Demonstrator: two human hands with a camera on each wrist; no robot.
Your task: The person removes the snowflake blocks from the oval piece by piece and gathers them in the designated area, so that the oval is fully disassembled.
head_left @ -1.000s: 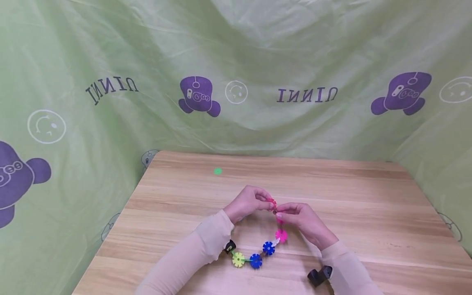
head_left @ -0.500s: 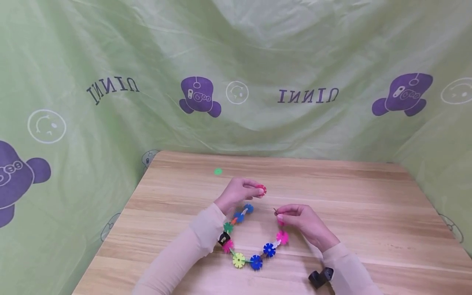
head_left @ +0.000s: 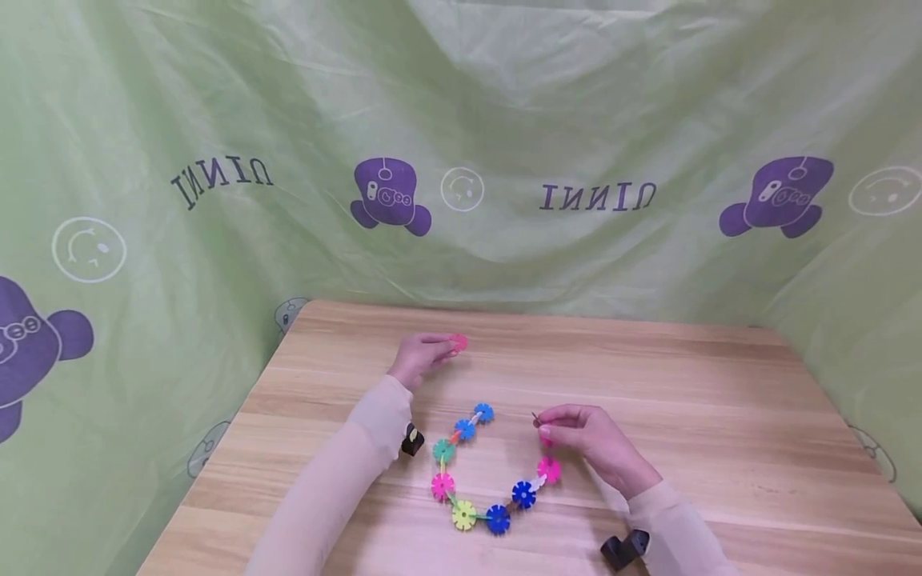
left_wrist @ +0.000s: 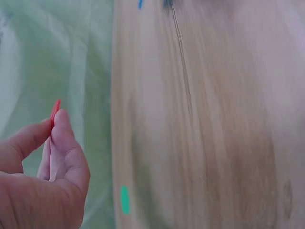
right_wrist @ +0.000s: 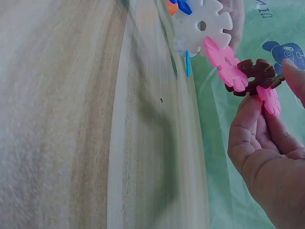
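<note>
Between thumb and fingers, my left hand (head_left: 423, 356) pinches a red notched snowflake disc (head_left: 458, 344), seen edge-on in the left wrist view. A curved chain of interlocked snowflake discs (head_left: 464, 516) spreads over the wooden table, in blue, white, green, pink, yellow and other colours. Its right end is in the grip of my right hand (head_left: 594, 436). The right wrist view shows these fingers pinching a pink disc (right_wrist: 270, 101) that is slotted into a brown disc (right_wrist: 259, 71). A single green disc (left_wrist: 125, 199) lies on the table near the left hand.
Green fabric (head_left: 504, 256) with purple figures hangs around the back and sides of the table (head_left: 720, 416). Black wrist cameras sit under each forearm, one black camera (head_left: 625, 550) low at the right.
My left hand has moved away from the right hand, to the left and toward the back, with the red disc. My right hand stays nearly in place, holding the chain's end.
</note>
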